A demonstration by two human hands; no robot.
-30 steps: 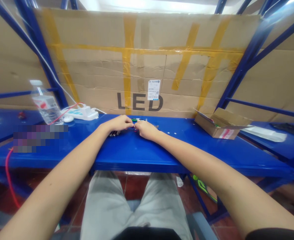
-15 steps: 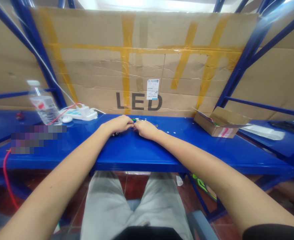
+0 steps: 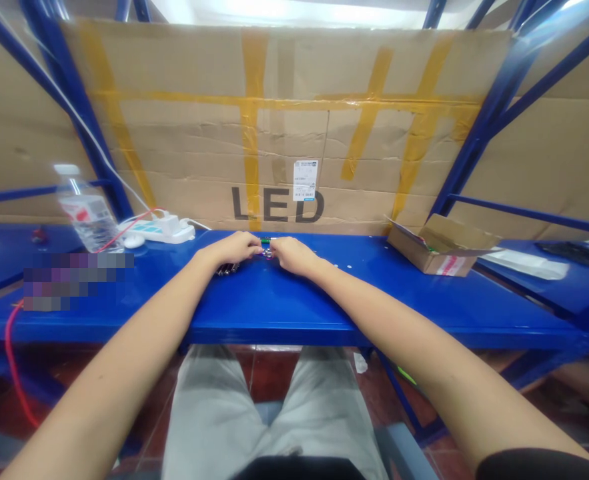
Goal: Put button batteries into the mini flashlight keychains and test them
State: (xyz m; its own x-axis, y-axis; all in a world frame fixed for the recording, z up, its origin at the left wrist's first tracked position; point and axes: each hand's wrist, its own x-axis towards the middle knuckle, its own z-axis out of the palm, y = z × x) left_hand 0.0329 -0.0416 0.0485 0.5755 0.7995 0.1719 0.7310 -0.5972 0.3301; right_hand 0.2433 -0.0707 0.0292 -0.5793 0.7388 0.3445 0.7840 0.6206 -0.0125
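Both hands meet over the far middle of the blue table [image 3: 279,307]. My left hand [image 3: 239,247] is closed, its fingertips pinched at a small shiny piece [image 3: 267,253] with a pinkish tint. From the other side my right hand [image 3: 291,255] curls its fingers in at the same spot. What kind of piece it is cannot be made out, as fingers cover much of it. Several small shiny metal parts [image 3: 227,269] lie under the left wrist. Just behind the fingertips a thin green pen-like thing [image 3: 265,241] is partly hidden.
Behind the table stands a large cardboard sheet [image 3: 194,147] marked LED. An open cardboard box [image 3: 444,247] sits on the right. At left are a water bottle [image 3: 87,213], a white power strip [image 3: 169,230] and a red cable [image 3: 11,360]. Small white bits [image 3: 349,267] lie right of my hands.
My hands have drawn slightly apart, the left one shifting left, and the shiny piece between the fingertips shows more. More of the metal parts under the left wrist is visible.
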